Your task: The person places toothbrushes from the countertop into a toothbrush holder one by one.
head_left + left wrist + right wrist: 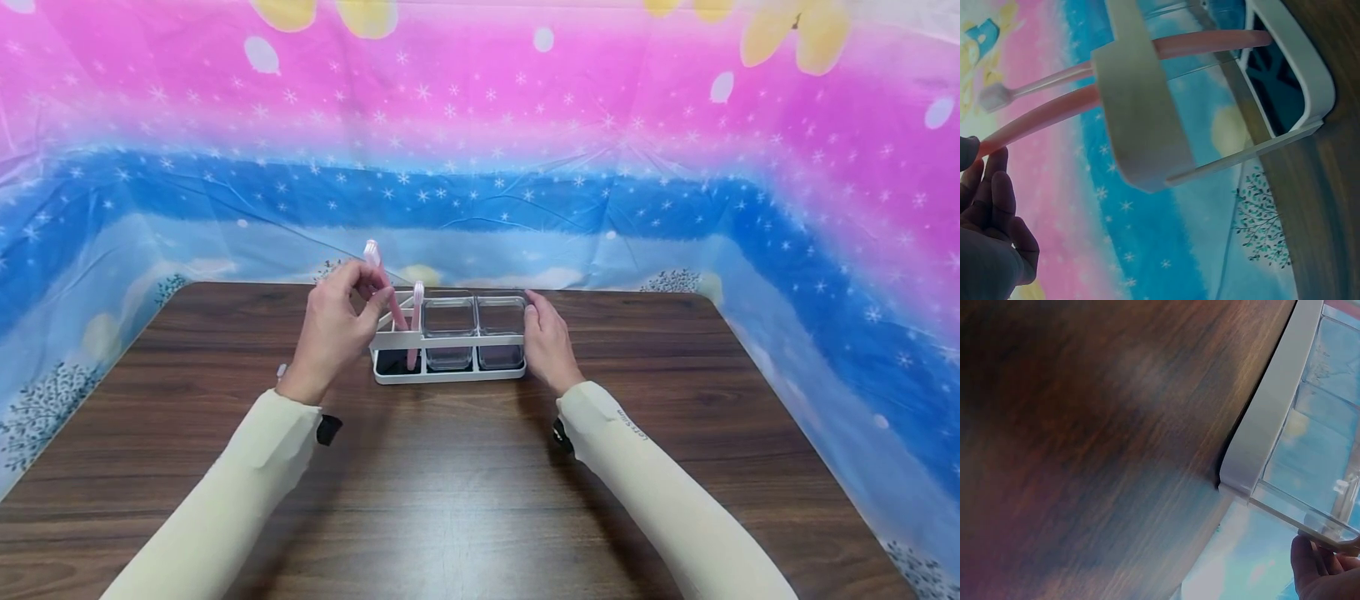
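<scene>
Pink toothbrush (384, 287) pinched by left hand (335, 329) in holder (448, 340); right hand (550, 343), fingers relaxed, steadies right end. Angled pulling may tip holder.

Table (465, 483) dark wood-grain, smooth; rack (448, 340) matt white plastic; cups (448, 317) clear glossy.

Long cream sleeves on both arms, small dark lettering on right sleeve (633, 423) (unreadable); black wrist mounts.
</scene>
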### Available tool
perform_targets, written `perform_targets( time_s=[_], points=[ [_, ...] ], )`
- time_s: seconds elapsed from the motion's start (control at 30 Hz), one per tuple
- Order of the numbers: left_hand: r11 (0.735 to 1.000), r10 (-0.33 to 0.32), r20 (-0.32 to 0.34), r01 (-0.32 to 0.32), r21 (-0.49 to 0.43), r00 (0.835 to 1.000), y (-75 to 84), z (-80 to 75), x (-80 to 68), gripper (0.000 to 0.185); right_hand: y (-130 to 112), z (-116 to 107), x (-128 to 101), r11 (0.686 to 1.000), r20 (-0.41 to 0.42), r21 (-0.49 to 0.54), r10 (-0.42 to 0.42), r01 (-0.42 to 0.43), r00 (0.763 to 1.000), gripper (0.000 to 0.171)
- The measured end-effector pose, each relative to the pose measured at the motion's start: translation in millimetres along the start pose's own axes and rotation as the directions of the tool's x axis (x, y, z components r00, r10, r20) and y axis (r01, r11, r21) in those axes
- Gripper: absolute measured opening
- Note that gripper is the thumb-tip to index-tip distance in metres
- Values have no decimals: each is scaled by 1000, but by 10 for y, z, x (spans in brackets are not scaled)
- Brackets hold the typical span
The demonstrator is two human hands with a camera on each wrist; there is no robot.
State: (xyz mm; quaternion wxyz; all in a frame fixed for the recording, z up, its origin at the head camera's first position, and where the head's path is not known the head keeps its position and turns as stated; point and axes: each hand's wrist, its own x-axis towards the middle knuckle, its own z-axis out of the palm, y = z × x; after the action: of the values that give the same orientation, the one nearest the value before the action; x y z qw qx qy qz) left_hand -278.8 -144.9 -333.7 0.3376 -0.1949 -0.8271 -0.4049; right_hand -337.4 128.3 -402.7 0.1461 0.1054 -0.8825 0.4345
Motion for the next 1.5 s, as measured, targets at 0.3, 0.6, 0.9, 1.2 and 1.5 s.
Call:
perform_targets(
  time_s=[0.3, 0.6, 0.9, 1.2, 1.5],
  points=[
    [999, -48, 48, 46, 28, 998, -90, 72, -58, 9, 77, 3, -22, 999, 17, 44, -5, 4, 1000, 47],
    [996, -71, 76, 67, 62, 995, -140, 123, -91, 13, 176, -33, -45, 990, 76, 122, -80, 70, 994, 51],
    [993, -90, 117, 80, 81, 989, -184, 143, -104, 12, 199, -83, -60, 979, 109, 178, -117, 96, 987, 49],
    [989, -116, 162, 100, 105, 980, -224, 177, -112, 11, 208, -107, -67, 978, 125, 185, -119, 94, 985, 50],
    [986, -134, 189, 113, 119, 973, -213, 155, -127, 6, 204, -117, -67, 977, 130, 187, -126, 100, 984, 50]
  ],
)
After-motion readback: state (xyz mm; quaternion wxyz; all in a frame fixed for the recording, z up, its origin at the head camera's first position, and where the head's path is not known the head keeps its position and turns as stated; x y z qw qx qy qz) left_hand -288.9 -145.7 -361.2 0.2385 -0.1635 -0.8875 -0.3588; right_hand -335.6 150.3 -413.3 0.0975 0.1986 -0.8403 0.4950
